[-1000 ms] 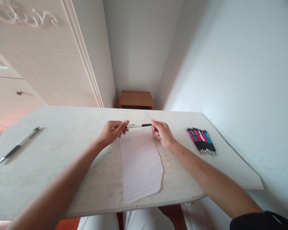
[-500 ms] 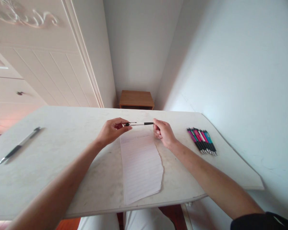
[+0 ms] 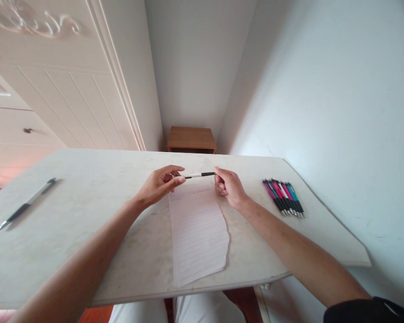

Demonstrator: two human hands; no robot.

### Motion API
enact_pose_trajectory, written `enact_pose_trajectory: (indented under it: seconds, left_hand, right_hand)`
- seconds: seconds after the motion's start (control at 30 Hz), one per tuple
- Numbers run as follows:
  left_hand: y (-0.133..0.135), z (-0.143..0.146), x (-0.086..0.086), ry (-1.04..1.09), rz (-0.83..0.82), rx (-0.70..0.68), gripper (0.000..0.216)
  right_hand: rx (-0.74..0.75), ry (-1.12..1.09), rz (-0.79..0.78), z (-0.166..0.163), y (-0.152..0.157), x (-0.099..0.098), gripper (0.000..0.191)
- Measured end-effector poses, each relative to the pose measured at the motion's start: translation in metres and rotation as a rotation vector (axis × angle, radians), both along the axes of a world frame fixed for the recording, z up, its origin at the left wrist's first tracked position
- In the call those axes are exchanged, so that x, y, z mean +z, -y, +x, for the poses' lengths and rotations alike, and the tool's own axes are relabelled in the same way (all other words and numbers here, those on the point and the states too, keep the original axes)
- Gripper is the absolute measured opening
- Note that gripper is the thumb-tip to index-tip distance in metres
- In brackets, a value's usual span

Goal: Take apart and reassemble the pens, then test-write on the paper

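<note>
Table holds paper, grey pen — coloured pens.

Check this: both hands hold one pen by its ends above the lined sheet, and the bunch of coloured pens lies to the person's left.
Wrong side. The head view shows the bunch of coloured pens on the person's right. The left hand and right hand do hold one pen by its ends above the lined sheet.

Matt lined paper sheet, scuffed pale table, glossy plastic pens.
</note>
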State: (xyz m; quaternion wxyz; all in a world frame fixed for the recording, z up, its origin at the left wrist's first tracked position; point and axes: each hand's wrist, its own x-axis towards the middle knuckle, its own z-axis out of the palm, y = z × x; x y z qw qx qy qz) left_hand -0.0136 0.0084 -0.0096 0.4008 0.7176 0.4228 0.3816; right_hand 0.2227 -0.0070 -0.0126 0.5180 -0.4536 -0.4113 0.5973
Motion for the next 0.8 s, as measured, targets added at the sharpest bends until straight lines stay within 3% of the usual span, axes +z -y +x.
enact_pose_trajectory:
  seconds: [0.1, 0.27, 0.5, 0.8]
  left_hand:
    - [-0.001, 0.002, -0.001, 0.045, 0.030, 0.055, 0.062]
    - [-0.002, 0.001, 0.000, 0.035, 0.051, 0.096, 0.035]
    - [0.001, 0.001, 0.011, 0.017, 0.065, 0.173, 0.035]
    - [-0.001, 0.001, 0.012, 0.078, 0.070, 0.212, 0.028]
  right_hand:
    - [-0.011, 0.000, 0.001, 0.000, -0.001, -0.001, 0.041]
    - [-0.011, -0.002, 0.008, 0.001, -0.001, -0.002, 0.040]
    - [-0.022, 0.020, 0.007, 0.000, -0.001, 0.000, 0.041]
    - [-0.028, 0.269, 0.126, 0.003, 0.001, 0.005, 0.044]
